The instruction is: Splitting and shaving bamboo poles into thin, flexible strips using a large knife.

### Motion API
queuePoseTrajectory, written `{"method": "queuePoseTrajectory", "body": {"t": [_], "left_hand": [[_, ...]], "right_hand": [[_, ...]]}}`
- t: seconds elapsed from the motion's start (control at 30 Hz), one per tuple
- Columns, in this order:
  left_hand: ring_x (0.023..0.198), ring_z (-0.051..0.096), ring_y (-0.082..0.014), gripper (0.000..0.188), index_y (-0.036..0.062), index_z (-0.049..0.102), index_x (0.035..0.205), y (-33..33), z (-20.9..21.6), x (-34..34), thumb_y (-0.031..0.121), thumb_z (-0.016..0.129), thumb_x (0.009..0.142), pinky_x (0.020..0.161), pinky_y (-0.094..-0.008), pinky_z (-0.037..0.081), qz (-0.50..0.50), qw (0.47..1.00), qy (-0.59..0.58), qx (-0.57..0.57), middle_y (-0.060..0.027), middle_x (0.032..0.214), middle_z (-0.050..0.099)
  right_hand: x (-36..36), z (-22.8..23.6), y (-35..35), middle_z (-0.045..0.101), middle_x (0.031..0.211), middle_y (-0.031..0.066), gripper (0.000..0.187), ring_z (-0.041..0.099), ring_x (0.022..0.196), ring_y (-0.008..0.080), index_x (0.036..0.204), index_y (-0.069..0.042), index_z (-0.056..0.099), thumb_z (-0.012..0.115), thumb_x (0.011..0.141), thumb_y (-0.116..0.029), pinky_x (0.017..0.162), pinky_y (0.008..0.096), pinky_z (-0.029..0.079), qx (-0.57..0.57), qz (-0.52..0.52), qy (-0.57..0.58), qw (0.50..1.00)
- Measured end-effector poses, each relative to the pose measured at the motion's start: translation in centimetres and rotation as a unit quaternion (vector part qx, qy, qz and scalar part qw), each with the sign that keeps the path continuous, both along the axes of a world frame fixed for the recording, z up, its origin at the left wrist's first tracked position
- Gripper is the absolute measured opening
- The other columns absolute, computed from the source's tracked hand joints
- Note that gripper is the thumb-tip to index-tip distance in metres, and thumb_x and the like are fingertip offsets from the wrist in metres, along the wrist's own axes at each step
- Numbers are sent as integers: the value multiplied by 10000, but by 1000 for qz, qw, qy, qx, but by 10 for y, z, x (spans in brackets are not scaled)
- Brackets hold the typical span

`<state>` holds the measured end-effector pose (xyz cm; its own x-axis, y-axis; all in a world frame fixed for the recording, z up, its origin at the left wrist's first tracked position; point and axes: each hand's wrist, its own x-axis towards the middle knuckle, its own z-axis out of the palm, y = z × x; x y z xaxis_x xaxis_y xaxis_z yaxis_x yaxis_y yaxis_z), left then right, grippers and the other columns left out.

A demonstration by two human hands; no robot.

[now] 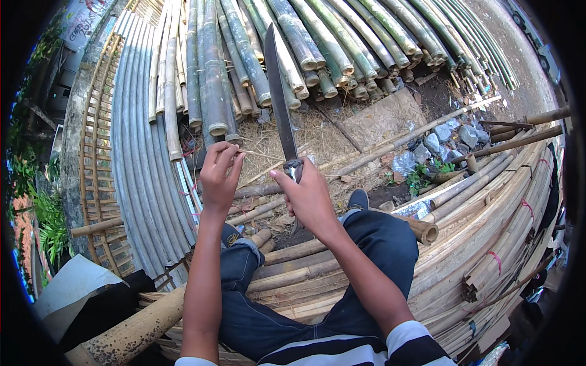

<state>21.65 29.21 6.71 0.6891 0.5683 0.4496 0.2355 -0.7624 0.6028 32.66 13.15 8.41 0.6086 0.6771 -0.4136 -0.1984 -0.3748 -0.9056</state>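
In my right hand point(308, 198) is the handle of a machete point(281, 97). Its long dark blade points up and away, and the thumb lies along the metal collar at the blade's base. My left hand point(221, 174) is raised to the left of the machete, its fingers pinched together. A thin pale sliver point(259, 154) runs from those fingertips toward the blade; it looks like bamboo, and its far end is hard to tell from the straw behind. The left hand and the blade are apart.
Cut green bamboo poles point(299, 36) lie stacked ahead. Corrugated sheets point(137, 140) and a bamboo lattice point(97, 134) are at left. Split bamboo bundles point(494, 238) curve along the right, near grey rocks point(448, 137). A thick bamboo pole point(131, 326) lies at lower left.
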Motion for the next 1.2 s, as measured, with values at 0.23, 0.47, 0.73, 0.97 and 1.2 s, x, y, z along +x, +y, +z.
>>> {"method": "queuePoseTrajectory", "body": {"t": [0.23, 0.47, 0.73, 0.97, 1.2], "left_hand": [[864, 654, -196, 155, -27, 660, 998, -7, -6, 7, -62, 654, 847, 692, -287, 589, 20, 1000, -2, 12, -121, 1007, 632], [875, 660, -177, 160, -17, 679, 1009, -2, -5, 2, -69, 621, 870, 710, -280, 601, 21, 999, 3, 35, -110, 1016, 653], [817, 679, -143, 127, -27, 687, 995, 2, -7, 1, -24, 658, 872, 704, -256, 564, 53, 988, -62, -129, -109, 957, 682], [761, 673, -141, 125, -25, 700, 963, 6, -2, 3, -4, 699, 840, 669, -253, 546, 86, 982, -59, -159, -99, 866, 683], [696, 671, -156, 102, -16, 718, 914, 4, 2, 0, 7, 716, 814, 633, -265, 525, 83, 988, -47, -118, -109, 789, 700]], "right_hand": [[16, 4, -7, 619, 701, 215, 378, 621, 650, 383, 954, 63, 525, 672, 882, -277, 637, 465, 464, -26, 3, -43, 999], [16, -12, -7, 637, 730, 264, 329, 642, 729, 460, 1003, 52, 473, 635, 886, -210, 653, 533, 492, -105, 24, -268, 957], [-2, -53, 0, 595, 658, 124, 207, 621, 548, 234, 959, 18, 487, 605, 864, -122, 489, 376, 485, -57, 32, -63, 996], [-15, -51, 0, 519, 610, 27, 140, 506, 462, 107, 904, -18, 480, 585, 879, -108, 407, 273, 421, -11, 22, 184, 983], [-23, -38, 1, 539, 599, 51, 176, 538, 456, 130, 902, -3, 482, 601, 863, -127, 391, 288, 441, 26, 87, 181, 979]]}}
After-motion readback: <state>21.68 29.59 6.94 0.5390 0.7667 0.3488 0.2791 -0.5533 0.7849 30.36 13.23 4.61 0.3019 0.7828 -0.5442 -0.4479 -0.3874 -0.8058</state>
